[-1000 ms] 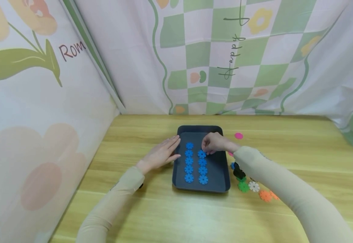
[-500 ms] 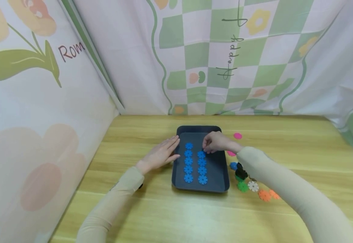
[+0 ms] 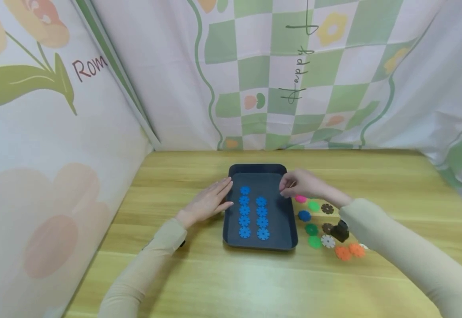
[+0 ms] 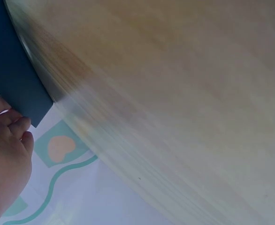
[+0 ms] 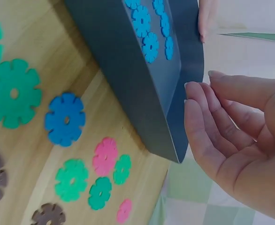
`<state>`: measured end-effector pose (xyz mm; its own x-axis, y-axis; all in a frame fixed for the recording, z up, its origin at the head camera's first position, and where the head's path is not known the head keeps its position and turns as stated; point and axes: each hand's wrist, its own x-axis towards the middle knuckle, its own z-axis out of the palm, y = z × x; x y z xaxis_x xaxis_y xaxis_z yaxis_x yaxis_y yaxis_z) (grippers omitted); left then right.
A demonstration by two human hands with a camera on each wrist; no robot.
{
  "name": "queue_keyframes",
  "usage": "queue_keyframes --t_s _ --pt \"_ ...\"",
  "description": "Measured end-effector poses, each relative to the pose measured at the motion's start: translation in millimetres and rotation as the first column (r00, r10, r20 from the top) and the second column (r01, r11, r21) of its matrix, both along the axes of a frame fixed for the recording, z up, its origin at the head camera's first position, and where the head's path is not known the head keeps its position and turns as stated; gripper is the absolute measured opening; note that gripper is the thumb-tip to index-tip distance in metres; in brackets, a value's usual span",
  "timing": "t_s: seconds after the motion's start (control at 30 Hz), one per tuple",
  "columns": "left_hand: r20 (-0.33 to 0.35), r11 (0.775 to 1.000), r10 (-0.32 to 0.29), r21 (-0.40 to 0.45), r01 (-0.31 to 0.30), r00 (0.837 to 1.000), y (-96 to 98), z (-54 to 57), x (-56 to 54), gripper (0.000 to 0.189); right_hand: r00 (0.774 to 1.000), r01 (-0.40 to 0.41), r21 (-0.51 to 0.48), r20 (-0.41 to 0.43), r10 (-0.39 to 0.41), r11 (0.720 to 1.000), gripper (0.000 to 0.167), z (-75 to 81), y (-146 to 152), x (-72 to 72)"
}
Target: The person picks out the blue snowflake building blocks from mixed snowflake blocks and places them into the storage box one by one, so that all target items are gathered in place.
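Note:
Notched blue plastic discs (image 3: 262,221) lie flat in two columns inside a dark grey tray (image 3: 281,225); the left column reaches farther back. My left hand (image 3: 207,204) rests at the tray's left rim with fingers extended. In the left wrist view its fingers meet the tray's side wall (image 4: 15,70). Over the tray's right rim hovers my right hand (image 3: 303,183), its fingers loosely bent. The right wrist view shows a gap between thumb and fingertips of that hand (image 5: 240,131), with nothing in it. One more blue disc (image 5: 65,120) lies on the table outside the tray.
Loose discs are scattered right of the tray: pink (image 3: 301,199), green (image 3: 314,241), brown (image 3: 327,208), white (image 3: 328,241) and orange (image 3: 343,252). A black wrist camera (image 3: 340,231) sits below my right wrist. A patterned curtain (image 3: 290,88) hangs behind the table.
My right hand has come away from the top disc of the right column and moved right to the tray's rim. More loose discs now show beside the tray. My left hand stays put.

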<state>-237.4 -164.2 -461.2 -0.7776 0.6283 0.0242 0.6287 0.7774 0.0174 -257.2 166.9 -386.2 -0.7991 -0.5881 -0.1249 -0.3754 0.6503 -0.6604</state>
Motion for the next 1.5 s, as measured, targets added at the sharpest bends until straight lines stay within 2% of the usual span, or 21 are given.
queue_keyframes --t_s 0.23,0.5,0.93,1.23,1.5 --pt "0.002 1.000 -0.006 0.015 0.006 1.000 -0.6 0.1 0.2 0.070 1.000 0.017 -0.033 -0.009 -0.017 0.999 0.007 -1.8 21.4 14.0" --pt "0.012 1.000 -0.002 0.015 0.002 1.000 -0.3 -0.5 -0.5 0.070 0.997 0.025 0.006 -0.066 -0.024 1.000 0.007 -12.7 40.8 24.4" --pt "0.013 1.000 0.001 0.008 -0.001 1.000 -0.7 -0.4 -1.1 0.071 0.997 0.024 0.057 -0.076 -0.020 0.998 0.011 -43.0 53.2 29.6" --pt "0.013 1.000 0.004 0.010 -0.004 1.000 -0.8 -0.2 -0.3 0.071 0.997 0.040 0.084 -0.075 -0.033 0.996 0.017 -48.1 49.5 33.3" --pt "0.015 1.000 0.004 0.002 -0.004 1.000 -0.5 0.5 -0.1 0.071 0.993 0.037 0.115 -0.118 -0.023 0.993 0.018 -51.9 47.0 33.3"
